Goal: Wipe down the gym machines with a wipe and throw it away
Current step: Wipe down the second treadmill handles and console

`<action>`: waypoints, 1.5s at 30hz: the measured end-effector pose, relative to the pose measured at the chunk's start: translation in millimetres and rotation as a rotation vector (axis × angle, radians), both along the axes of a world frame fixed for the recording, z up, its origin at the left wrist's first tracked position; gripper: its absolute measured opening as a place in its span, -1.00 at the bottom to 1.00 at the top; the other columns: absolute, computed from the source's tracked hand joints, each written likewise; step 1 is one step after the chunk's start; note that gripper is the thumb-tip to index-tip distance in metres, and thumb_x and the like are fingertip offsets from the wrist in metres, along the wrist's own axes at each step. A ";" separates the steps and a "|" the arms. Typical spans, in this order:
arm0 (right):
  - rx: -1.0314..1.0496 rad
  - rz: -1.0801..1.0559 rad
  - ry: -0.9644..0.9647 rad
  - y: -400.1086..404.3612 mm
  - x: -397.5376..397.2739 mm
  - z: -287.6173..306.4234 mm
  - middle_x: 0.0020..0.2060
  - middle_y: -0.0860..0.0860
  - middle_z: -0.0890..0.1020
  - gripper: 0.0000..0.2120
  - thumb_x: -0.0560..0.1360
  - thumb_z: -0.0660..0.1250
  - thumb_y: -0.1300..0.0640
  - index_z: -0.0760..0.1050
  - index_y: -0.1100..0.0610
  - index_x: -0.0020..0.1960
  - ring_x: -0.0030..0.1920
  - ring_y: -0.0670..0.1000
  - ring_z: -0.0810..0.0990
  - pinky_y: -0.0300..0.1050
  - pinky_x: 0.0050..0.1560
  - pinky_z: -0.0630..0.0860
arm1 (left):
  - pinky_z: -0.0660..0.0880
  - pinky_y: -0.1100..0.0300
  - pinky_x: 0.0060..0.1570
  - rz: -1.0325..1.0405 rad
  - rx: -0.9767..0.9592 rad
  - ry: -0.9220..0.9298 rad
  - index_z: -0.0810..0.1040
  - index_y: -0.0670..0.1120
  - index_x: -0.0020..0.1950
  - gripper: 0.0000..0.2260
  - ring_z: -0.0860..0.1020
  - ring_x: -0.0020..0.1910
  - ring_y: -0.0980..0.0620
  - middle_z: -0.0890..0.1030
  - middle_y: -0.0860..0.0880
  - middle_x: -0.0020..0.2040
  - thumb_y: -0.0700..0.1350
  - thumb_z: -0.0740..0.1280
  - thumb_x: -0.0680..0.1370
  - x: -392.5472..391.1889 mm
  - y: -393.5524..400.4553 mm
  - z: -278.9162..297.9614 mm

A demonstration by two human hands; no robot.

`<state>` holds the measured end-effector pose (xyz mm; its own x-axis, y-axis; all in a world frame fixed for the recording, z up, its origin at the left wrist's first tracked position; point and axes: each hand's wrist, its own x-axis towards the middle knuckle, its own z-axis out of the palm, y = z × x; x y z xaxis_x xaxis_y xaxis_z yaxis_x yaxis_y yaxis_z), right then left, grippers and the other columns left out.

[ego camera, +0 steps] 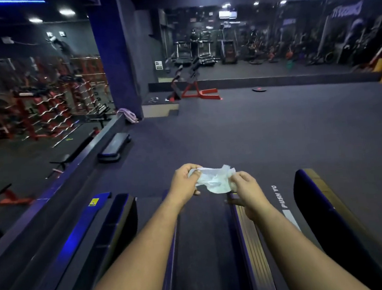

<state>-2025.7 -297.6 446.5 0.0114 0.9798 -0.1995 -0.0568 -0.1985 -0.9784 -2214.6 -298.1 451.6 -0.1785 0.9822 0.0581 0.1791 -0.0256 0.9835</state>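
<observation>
- Treadmill belt [203,247]: dark, runs away from the camera beneath both forearms; a ribbed side rail [251,243] borders its right edge
- Second treadmill deck [287,205]: just right of that rail, printed "PUSH YO" in white near its far end
- Left hand [184,182]: raised over the far end of the belt; its grip pinches the left end of the wipe, thumb on top
- Right hand [246,186]: level with the left; its grip pinches the right end of the wipe, fingers curled
- Wipe [211,180]: white, crumpled, stretched between the two hands, clear of the belt
- Floor [276,125]: dark matting beyond the treadmills
- Step platform [114,147]: on the floor at its left edge, against a low wall
- Red-framed bench [194,86]: at the far edge of the floor, before a mirror [268,41]
</observation>
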 end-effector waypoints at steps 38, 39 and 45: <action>0.257 0.529 -0.282 574.9 -215.5 2.3 -0.37 0.05 0.57 -0.88 0.56 0.26 0.24 0.55 0.25 -0.09 -0.37 -0.01 0.45 -0.11 -0.30 0.44 | 0.47 0.24 -0.23 0.346 -0.168 -0.177 0.53 -0.05 -0.02 -0.92 0.54 -0.21 0.08 0.62 0.00 -0.16 -0.21 0.37 0.63 -207.2 480.4 -36.9; 0.259 0.547 -0.277 590.0 -222.8 -0.1 -0.37 0.06 0.56 -0.88 0.55 0.26 0.23 0.54 0.26 -0.08 -0.36 0.00 0.46 -0.08 -0.28 0.45 | 0.50 0.26 -0.28 0.362 -0.166 -0.209 0.53 -0.07 0.02 -0.93 0.57 -0.25 0.10 0.63 -0.01 -0.16 -0.22 0.36 0.63 -214.8 485.4 -36.5; 0.259 0.705 -0.236 653.8 -274.2 -10.5 -0.26 0.07 0.60 -0.83 0.56 0.26 0.10 0.51 0.19 -0.09 -0.26 0.03 0.54 -0.02 -0.26 0.52 | 0.44 0.25 -0.29 0.352 -0.197 0.296 0.66 -0.10 0.05 -0.89 0.56 -0.27 0.18 0.68 0.00 -0.16 -0.07 0.41 0.63 -259.6 499.6 -35.9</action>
